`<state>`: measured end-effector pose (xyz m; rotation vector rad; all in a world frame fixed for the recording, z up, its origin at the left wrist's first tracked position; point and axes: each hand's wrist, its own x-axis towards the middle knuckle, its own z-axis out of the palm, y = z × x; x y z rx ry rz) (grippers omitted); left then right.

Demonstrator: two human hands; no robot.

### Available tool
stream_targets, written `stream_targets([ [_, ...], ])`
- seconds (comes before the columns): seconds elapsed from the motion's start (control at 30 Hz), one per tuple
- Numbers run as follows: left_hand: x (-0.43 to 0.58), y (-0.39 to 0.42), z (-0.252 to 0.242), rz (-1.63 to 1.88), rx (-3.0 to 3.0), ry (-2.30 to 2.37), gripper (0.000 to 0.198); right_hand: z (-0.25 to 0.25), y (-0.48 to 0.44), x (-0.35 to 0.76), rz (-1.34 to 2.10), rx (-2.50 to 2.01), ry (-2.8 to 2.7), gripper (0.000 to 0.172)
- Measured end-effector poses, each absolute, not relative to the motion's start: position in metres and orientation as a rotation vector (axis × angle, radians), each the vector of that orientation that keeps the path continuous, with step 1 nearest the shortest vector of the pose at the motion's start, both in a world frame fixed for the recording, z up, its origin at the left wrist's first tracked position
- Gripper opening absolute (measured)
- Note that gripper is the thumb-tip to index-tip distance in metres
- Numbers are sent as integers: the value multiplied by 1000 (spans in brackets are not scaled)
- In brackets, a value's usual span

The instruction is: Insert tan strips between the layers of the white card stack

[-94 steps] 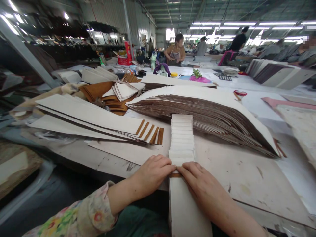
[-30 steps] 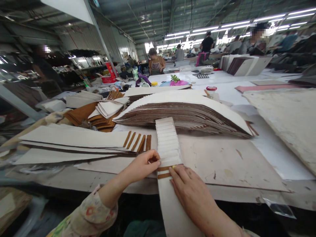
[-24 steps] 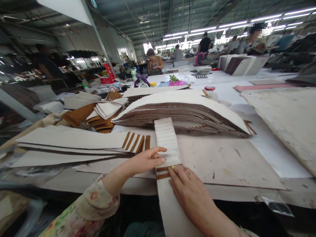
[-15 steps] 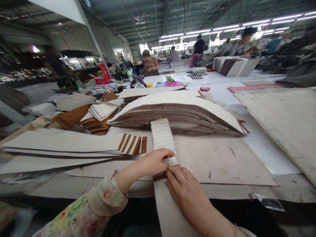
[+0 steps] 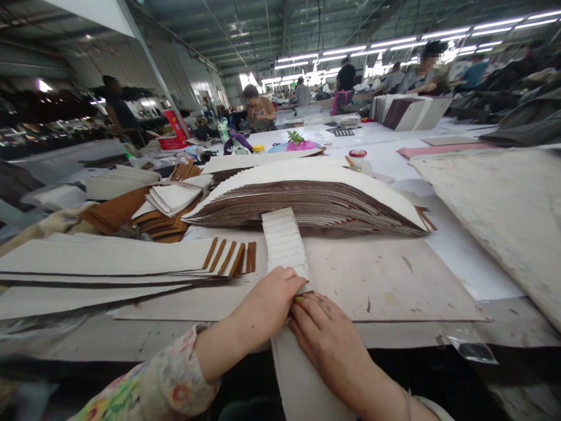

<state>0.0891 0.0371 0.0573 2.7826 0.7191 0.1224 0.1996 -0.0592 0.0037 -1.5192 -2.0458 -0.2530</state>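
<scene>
A fanned stack of narrow white strips (image 5: 284,240) runs toward me, its ends overlapping in steps. A longer white strip (image 5: 302,374) extends from it over the table's near edge. My left hand (image 5: 272,304) is closed, with curled fingers pressing at the join between them. Against it lies my right hand (image 5: 328,336), its fingers together along the strip and its fingertips at the same join. A small yellow spot shows at the right fingertips. The thumbs and the spot under the fingers are mostly hidden.
A tall curved pile of white-faced, brown-edged strips (image 5: 307,202) lies behind. More strips with brown end bands (image 5: 131,257) are at left, beside brown and white pieces (image 5: 170,204). A stained board (image 5: 372,280) covers the table. A potted plant (image 5: 295,137) and co-workers are farther back.
My left hand has shifted over the join and its fingers have curled in against my right hand. The brown band seen earlier is now covered. The view has turned slightly.
</scene>
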Motion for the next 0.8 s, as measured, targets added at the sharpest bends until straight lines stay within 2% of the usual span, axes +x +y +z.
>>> stream_targets([
  [0.33, 86, 34, 52, 87, 2839, 692, 23, 2, -58, 201, -233, -1537, -2070, 27],
  [0.63, 90, 29, 57, -49, 2921, 701, 22, 4, -54, 203, -247, -1474, -2033, 22],
  [0.8, 81, 35, 54, 116, 2786, 737, 21, 15, -44, 211, -26, -1492, -2092, 15],
])
